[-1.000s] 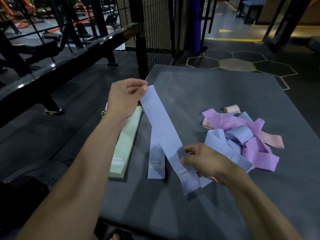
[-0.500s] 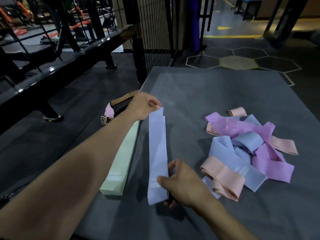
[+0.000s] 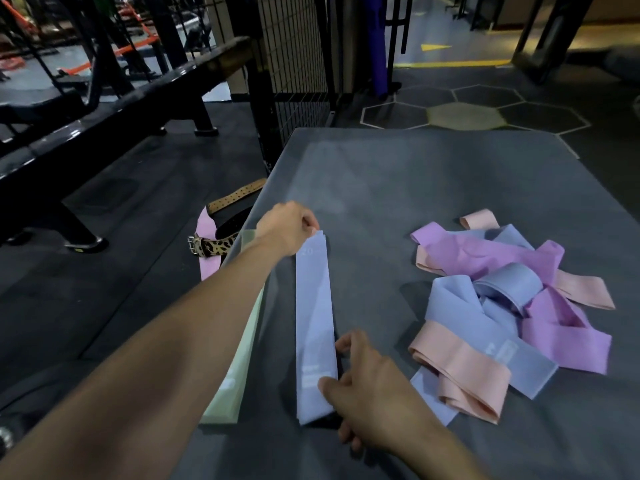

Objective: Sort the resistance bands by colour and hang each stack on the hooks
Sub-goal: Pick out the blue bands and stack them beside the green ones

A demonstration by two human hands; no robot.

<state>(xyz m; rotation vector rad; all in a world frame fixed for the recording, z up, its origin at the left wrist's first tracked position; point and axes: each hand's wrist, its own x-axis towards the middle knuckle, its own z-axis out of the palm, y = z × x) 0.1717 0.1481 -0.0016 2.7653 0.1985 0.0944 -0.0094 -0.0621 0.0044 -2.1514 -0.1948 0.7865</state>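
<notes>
A flat stack of blue bands lies lengthwise on the grey table. My left hand pinches the stack's far end. My right hand holds the near end at its right edge, thumb on top. A stack of pale green bands lies just left of it along the table's left edge, partly under my left forearm. To the right sits an unsorted heap of bands: purple, blue and peach, tangled over one another.
Off the table's left edge lie a pink band, a leopard-print belt and a tan perforated belt on the dark floor. A black bench and a wire mesh panel stand behind.
The blue band that hung slanted between my hands a second ago now lies flat on the blue stack. Both hands came down to the table with it, holding its two ends.
</notes>
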